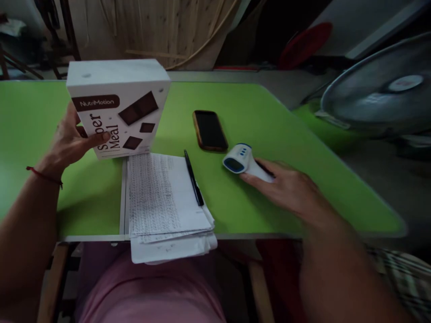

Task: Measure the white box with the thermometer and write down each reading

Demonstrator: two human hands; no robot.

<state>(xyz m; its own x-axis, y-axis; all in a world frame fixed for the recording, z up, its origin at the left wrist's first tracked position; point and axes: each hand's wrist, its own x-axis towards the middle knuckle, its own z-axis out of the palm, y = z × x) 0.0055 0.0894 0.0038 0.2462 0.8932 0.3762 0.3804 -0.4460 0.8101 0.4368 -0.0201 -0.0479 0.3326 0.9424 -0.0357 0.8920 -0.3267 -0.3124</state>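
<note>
My left hand [72, 137] grips the lower left side of a white carton [134, 103] printed "NutriMotion" and "Meal", its thumb across the front. The carton is tilted, just behind a stack of handwritten papers [155, 193]. On the right, my right hand [286, 184] is closed around the handle of a white and blue infrared thermometer [244, 161], whose dark screen faces me. A black pen [193, 179] lies on the right edge of the papers. Between carton and thermometer lies a smartphone [211, 130] in a brown case, screen dark.
The green folding table [262, 215] has a metal seam [124, 197] left of the papers, which overhang its front edge. Beyond its right side stand a large fan [377, 89] and a red round object [305, 45]. Wooden boards [161, 27] lean at the back.
</note>
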